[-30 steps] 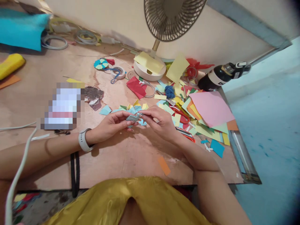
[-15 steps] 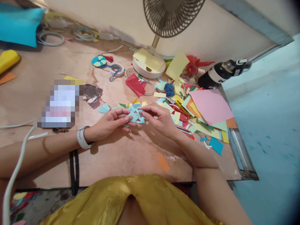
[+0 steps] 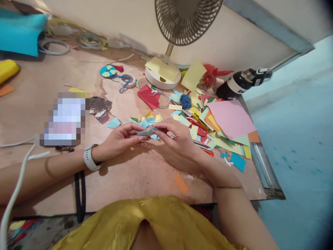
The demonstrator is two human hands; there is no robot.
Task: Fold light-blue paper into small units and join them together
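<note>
Both my hands meet over the middle of a wooden table (image 3: 145, 173). My left hand (image 3: 122, 139), with a white watch on its wrist, pinches one end of a small folded light-blue paper piece (image 3: 146, 132). My right hand (image 3: 177, 137) pinches the other end with thumb and fingers closed. The piece lies nearly flat between the fingertips, just above the tabletop. Behind it several small blue, yellow and green folded scraps (image 3: 145, 121) lie scattered.
A heap of coloured paper with a pink sheet (image 3: 230, 118) and red scissors (image 3: 199, 125) lies to the right. A fan (image 3: 182, 24) stands at the back, a black bottle (image 3: 239, 83) lies at the right, tape rolls and a white cable (image 3: 15, 194) at the left.
The blue piece has been turned from facing up to lying nearly edge-on between my fingertips. Both hands stayed in about the same place.
</note>
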